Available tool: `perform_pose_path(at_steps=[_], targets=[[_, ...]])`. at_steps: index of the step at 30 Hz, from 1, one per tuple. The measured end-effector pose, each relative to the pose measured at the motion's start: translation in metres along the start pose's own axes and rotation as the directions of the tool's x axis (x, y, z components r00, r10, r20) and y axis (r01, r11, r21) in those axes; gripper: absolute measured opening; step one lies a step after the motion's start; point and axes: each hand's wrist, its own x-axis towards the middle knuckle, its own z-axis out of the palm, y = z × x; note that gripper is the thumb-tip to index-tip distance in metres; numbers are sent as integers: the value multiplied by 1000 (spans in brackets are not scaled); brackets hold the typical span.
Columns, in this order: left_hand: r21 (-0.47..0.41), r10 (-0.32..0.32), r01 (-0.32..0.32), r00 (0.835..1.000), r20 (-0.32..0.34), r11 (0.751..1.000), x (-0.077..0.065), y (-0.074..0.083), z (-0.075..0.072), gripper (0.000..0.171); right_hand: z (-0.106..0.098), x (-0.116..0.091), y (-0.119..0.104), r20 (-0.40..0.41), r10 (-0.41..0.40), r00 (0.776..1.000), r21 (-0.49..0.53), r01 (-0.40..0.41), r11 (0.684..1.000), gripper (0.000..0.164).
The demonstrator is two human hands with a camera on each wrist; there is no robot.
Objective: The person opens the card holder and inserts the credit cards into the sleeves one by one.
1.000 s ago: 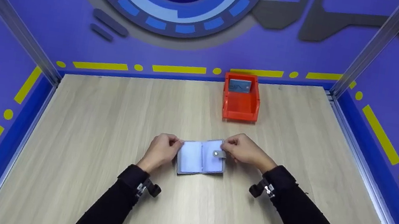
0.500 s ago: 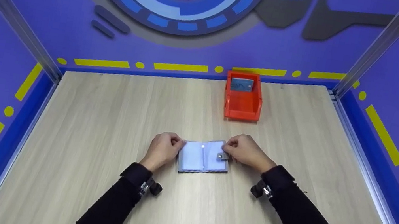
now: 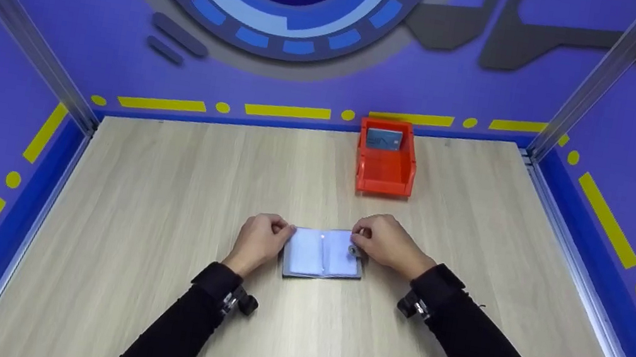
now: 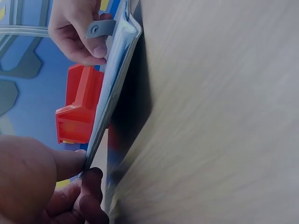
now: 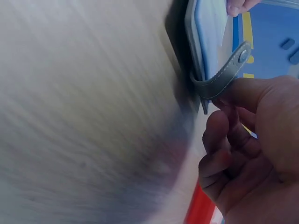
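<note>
A small grey card holder (image 3: 306, 254) lies spread open over the wooden table, its clear plastic sleeves facing up. My left hand (image 3: 259, 241) pinches its upper left corner, thumb on top and fingers beneath, as the left wrist view shows. At the upper right corner, my right hand (image 3: 387, 242) pinches the edge between thumb and curled fingers. Beside that thumb, a snap strap (image 5: 223, 77) with a round metal stud curves up from the right cover. In the left wrist view the cover (image 4: 112, 93) is tilted, with a dark shadow below it.
Behind the card holder, against the back wall, stands a red open-front bin (image 3: 384, 173). A grey-blue card (image 3: 383, 139) leans inside it at the rear. Blue-purple printed panels (image 3: 243, 87) and metal corner posts enclose the table on three sides.
The strap, which lay over the right page, has shifted right and is now partly covered by my right fingers. My right hand has moved slightly; the left keeps its pinch.
</note>
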Motion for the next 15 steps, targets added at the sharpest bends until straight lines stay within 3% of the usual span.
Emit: perform_pose_path(at_steps=[9, 15], targets=[[-16, -2, 2, 1000, 2, 1000, 0, -1, 0, 19, 5, -2, -16, -1, 15, 1000, -237, -14, 972, 19], [-30, 0, 0, 1000, -5, 1000, -1, 0, -1, 18, 6, -1, -19, 19, 47, 999, -244, -41, 969, 17]])
